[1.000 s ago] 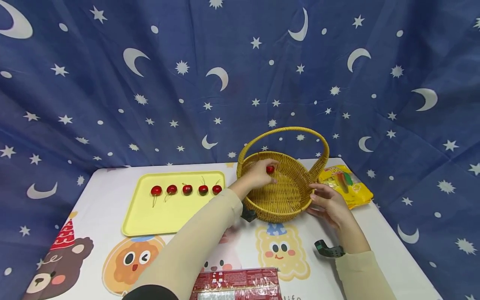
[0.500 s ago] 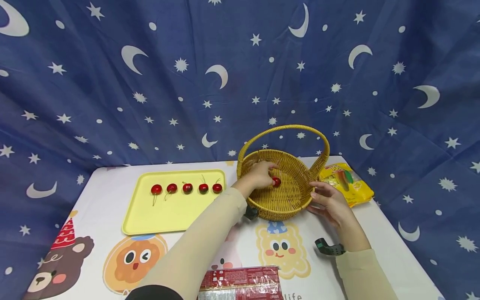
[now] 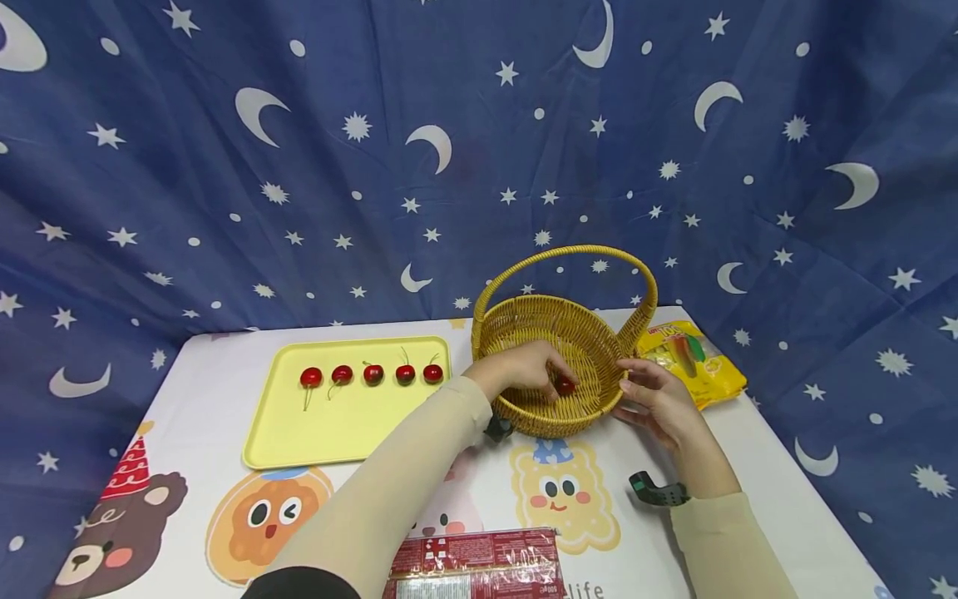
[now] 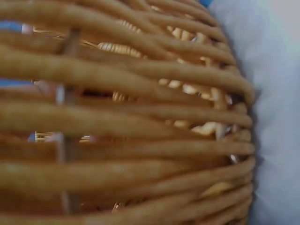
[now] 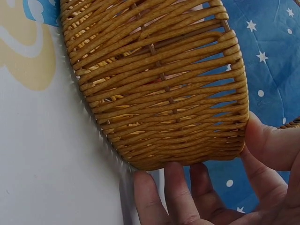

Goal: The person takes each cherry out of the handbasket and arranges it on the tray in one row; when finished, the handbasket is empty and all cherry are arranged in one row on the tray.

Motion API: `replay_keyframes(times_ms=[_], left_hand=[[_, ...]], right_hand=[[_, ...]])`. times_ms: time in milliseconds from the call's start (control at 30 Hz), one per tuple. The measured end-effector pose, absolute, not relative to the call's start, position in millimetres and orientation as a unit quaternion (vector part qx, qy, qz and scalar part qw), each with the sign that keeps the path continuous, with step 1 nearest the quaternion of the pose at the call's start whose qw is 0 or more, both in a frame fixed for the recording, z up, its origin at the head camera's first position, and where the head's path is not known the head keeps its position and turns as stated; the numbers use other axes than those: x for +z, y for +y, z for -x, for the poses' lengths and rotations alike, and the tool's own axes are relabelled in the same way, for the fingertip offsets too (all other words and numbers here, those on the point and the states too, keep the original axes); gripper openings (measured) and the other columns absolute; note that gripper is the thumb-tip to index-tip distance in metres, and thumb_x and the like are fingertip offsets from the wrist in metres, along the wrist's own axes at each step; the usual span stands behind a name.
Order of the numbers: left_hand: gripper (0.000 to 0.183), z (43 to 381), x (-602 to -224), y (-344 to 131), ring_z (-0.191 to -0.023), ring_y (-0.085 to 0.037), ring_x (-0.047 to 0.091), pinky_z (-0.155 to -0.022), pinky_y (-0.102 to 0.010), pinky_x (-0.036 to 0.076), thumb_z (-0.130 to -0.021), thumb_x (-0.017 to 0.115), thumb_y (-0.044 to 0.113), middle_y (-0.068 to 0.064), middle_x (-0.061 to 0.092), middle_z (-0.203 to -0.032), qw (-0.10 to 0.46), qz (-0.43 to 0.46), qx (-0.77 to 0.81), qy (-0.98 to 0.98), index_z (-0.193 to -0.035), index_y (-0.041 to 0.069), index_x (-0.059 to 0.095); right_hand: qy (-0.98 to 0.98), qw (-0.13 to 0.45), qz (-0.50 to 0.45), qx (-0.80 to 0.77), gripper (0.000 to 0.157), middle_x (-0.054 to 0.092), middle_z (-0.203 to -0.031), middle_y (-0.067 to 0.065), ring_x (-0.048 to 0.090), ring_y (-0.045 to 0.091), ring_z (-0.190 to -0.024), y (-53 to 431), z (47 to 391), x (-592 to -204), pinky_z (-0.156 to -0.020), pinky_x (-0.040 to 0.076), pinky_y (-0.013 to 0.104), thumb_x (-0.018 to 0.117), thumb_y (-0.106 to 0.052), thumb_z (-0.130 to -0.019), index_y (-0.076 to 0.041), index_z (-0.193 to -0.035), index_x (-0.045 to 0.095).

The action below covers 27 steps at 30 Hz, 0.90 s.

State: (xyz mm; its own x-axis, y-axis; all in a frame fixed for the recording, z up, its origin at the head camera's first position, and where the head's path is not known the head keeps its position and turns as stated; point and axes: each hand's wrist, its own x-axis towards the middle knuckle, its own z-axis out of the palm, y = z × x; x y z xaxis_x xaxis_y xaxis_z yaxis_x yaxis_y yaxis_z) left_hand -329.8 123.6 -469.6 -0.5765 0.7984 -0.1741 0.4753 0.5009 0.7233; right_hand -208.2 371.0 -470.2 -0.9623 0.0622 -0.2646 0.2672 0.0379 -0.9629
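My left hand (image 3: 533, 367) reaches down inside the woven basket (image 3: 550, 428), its fingers curled at a red cherry (image 3: 565, 386) low near the basket's floor. Only part of that cherry shows past the fingers. The left wrist view is filled by the basket's wicker side (image 4: 117, 126), and the hand itself is out of sight there. At the basket's right side, my right hand (image 3: 657, 404) grips it, thumb at the rim and fingers against the outer wall; the right wrist view shows these fingertips (image 5: 176, 180) touching the weave.
Several cherries with stems, one of them a dark red cherry (image 3: 405, 374), lie in a row on a yellow tray (image 3: 314, 437) at the left. Behind the basket's right side is a yellow packet (image 3: 699, 374). A red wrapped package (image 3: 486, 561) lies at the front edge.
The left hand has moved lower and slightly right inside the basket, bringing the cherry from above the basket's interior down near its floor. The right hand has kept its hold on the basket.
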Motion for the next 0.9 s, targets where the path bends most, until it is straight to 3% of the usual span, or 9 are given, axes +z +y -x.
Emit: replay_keyframes(times_ms=[200,567,767,900], left_hand=[[0.031,328,-469,125,-0.109,-0.014,0.070,-0.099,-0.027,0.056,-0.089,0.082,-0.001,0.002,0.078,-0.112,0.238,-0.385,0.305,0.838,-0.115,0.016,0.084],[0.034,323,-432,106,-0.106,-0.019,0.071,-0.092,-0.029,0.057,-0.089,0.085,0.002,-0.005,0.077,-0.121,0.159,-0.359,0.424,0.816,-0.122,0.009,0.078],[0.033,301,-401,63,-0.111,-0.019,0.073,-0.093,-0.032,0.059,-0.091,0.084,0.003,-0.001,0.074,-0.124,0.143,-0.359,0.429,0.817,-0.120,0.018,0.078],[0.034,283,-391,17,-0.107,-0.020,0.072,-0.092,-0.034,0.061,-0.089,0.085,0.003,-0.004,0.072,-0.121,0.129,-0.353,0.448,0.811,-0.120,0.015,0.078]], right_hand=[[0.719,0.074,-0.116,-0.681,0.038,0.048,-0.131,0.004,0.073,0.020,-0.103,372,208,-469,-0.096,0.064,0.045,0.064,-0.013,-0.108,-0.022,-0.145,0.062],[0.713,0.067,-0.121,-0.687,0.036,0.050,-0.127,0.001,0.074,0.017,-0.099,372,208,-470,-0.094,0.065,0.044,0.069,-0.015,-0.106,-0.025,-0.140,0.065],[0.710,0.065,-0.118,-0.691,0.036,0.051,-0.125,0.000,0.074,0.017,-0.098,371,206,-470,-0.094,0.065,0.044,0.067,-0.013,-0.107,-0.024,-0.141,0.065],[0.708,0.065,-0.117,-0.693,0.036,0.052,-0.124,0.000,0.075,0.016,-0.097,371,206,-470,-0.093,0.065,0.044,0.067,-0.013,-0.107,-0.023,-0.141,0.065]])
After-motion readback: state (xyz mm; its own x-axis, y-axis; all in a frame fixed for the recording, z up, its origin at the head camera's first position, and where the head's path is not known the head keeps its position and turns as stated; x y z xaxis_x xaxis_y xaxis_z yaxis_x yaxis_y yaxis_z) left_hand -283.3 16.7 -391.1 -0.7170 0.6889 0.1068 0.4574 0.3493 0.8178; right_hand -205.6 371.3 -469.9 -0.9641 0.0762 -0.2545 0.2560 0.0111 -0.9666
